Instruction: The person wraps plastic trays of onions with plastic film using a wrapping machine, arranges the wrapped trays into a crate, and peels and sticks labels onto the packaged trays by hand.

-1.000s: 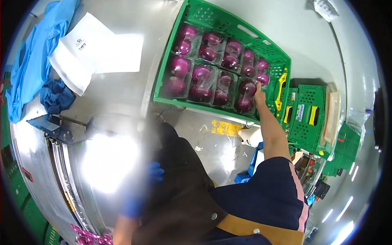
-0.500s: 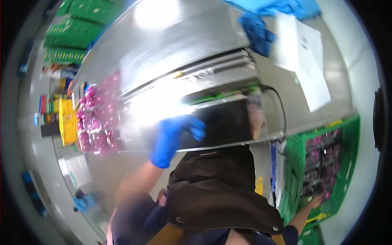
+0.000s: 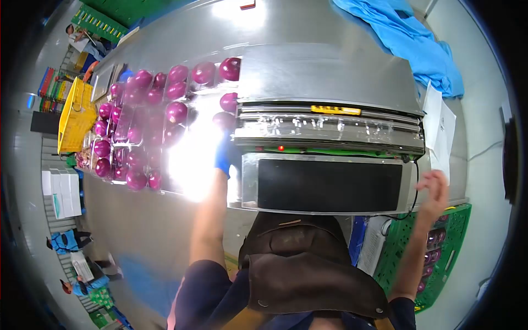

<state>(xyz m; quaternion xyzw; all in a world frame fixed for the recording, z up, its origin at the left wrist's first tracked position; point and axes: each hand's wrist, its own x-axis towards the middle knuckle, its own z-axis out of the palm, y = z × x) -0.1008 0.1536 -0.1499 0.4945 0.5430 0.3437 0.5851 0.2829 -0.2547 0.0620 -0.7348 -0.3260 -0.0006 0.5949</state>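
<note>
Steel table (image 3: pixel 324 66) spans the view. Film-wrapping machine (image 3: pixel 330 126) on it, dark plate (image 3: pixel 330 186) at its near edge. Green crate (image 3: pixel 399 242) beyond the table's right end, onion packs (image 3: pixel 434 237) inside. Clear-packed red onions (image 3: pixel 176 113) across table's left. Right hand (image 3: pixel 435 192) near crate, grip loose, fingers apart. Blue-gloved left hand (image 3: pixel 221 157) beside onions; blurred, grip cannot be told.

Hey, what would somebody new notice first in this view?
Probably the clear-packed purple produce crowding the left of the metal table, beside the blue-gloved left hand. Next, perhaps, the yellow crate beyond the table's left end and the bright blue cloth at upper right.
</note>
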